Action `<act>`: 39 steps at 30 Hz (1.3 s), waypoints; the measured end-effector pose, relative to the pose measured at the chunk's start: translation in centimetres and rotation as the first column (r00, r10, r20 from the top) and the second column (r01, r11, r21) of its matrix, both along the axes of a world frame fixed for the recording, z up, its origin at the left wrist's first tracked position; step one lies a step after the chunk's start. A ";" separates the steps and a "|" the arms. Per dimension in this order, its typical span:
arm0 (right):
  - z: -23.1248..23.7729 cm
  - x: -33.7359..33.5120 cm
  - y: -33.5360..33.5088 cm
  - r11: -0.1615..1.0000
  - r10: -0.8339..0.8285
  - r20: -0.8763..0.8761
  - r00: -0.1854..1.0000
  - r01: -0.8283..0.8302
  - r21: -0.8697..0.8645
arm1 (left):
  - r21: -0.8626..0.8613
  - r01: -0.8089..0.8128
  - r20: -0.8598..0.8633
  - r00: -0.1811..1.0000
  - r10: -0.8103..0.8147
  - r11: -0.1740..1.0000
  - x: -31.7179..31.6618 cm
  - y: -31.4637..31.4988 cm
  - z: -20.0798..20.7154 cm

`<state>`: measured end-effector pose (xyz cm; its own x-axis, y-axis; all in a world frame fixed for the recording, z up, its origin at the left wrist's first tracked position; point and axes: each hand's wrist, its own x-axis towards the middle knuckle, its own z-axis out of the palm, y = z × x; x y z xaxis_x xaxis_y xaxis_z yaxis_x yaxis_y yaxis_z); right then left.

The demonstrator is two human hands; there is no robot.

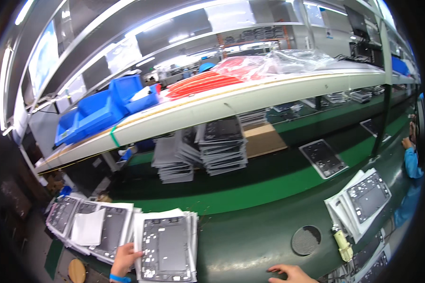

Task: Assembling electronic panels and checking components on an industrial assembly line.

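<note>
So the right hand (292, 274) is getting chopped by the bottom edge, wrist and all. A white sheet (89, 227) is covering part of a dark panel (112, 225) on the left. Tiny white bits on the front panel (167, 247) are being too small to identify, and a co-worker's blue sleeve (413, 163) is fading into the black rim.

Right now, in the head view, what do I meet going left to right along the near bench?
White sheet → left hand → dark panel beside that hand → right hand → pale yellow handheld tool → dark panel atop the right-hand pile.
</note>
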<state>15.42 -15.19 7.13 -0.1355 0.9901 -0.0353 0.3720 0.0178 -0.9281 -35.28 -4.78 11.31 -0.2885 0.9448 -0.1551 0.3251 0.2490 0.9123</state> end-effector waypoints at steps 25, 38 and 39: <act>-3.7 -4.2 11.4 0.998 0.055 -0.268 0.962 -0.065 -0.026 | 0.331 0.514 0.440 0.658 -0.611 0.791 32.6 3.2 -13.8; -2.6 -4.4 11.6 0.985 0.155 -0.129 0.979 -0.144 0.094 | 0.352 0.633 0.586 0.425 -0.690 0.689 30.6 3.7 -15.5; -3.0 -4.5 11.5 0.978 0.160 -0.108 0.981 -0.143 0.151 | 0.359 0.633 0.587 0.418 -0.693 0.686 30.6 3.7 -15.5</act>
<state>10.90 -3.70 4.09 -0.2791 0.9515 0.1293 0.2424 0.2001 -0.9493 -4.69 -1.06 -4.18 0.5781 0.8139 0.0576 -0.3008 0.1470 0.9423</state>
